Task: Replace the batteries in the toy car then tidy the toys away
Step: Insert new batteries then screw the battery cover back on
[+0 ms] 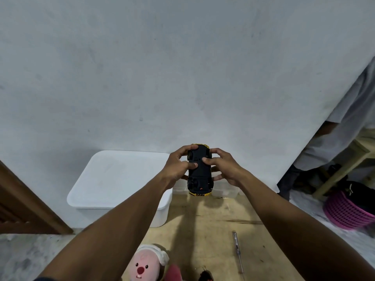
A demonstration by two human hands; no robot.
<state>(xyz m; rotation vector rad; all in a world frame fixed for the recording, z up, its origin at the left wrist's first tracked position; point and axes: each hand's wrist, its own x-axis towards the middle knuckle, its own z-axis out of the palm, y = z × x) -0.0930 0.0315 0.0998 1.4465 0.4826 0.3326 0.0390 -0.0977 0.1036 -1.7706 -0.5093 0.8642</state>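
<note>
Head camera looks down at two hands holding a yellow toy car with a black plastic bottom (199, 175), upside down, up in the air. The left hand (178, 165) curls around the car's left side, thumb pressing on the bottom. The right hand (225, 167) curls around the right side (its thumb presses there too). Behind the left hand sits a big white plastic box with a lid (113, 183). Lower down, on the tan floor (215, 236), lie a thin screwdriver (237, 252) and a pink plush toy with a red nose (144, 264). A pink basket (349, 209) sits far right.
</note>
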